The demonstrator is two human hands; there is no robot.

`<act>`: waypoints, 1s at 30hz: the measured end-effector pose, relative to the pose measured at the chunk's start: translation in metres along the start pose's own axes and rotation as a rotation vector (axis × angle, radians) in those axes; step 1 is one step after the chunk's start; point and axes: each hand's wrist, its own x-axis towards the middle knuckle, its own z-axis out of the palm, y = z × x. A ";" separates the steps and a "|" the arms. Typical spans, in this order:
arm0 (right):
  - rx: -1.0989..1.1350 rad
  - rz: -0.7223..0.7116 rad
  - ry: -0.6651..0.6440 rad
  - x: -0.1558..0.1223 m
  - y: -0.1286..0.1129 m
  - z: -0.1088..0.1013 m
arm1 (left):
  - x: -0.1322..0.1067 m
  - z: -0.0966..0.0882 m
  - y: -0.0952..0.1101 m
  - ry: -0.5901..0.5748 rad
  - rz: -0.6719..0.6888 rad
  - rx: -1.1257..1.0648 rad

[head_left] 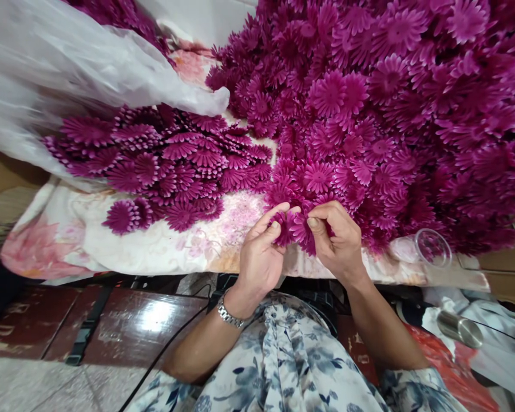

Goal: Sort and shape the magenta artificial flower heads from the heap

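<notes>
My left hand (261,252) and my right hand (337,237) meet at the near edge of a cloth-covered surface (154,246). Both pinch magenta artificial flower heads (294,229) held between them, fingers curled and closed on the petals. A silver watch (229,315) sits on my left wrist. A large heap of the same loose flower heads (390,103) rises just behind and to the right of my hands. A flatter spread of stacked flower heads (167,160) lies to the left.
A clear plastic bag (68,68) drapes over the left pile. A clear plastic cup (431,249) lies at the heap's right foot. A metal cylinder (459,329) rests lower right. Dark red floor tiles (124,326) and a black cable (167,349) lie below.
</notes>
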 end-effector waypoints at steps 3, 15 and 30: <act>0.051 0.067 0.001 0.001 -0.001 -0.002 | -0.001 0.004 -0.001 0.014 -0.018 0.018; 0.155 0.067 -0.233 0.000 -0.013 -0.006 | 0.001 0.009 -0.007 0.077 0.092 0.197; 0.248 0.245 -0.125 -0.002 -0.006 -0.011 | -0.004 -0.007 -0.002 -0.030 0.093 0.390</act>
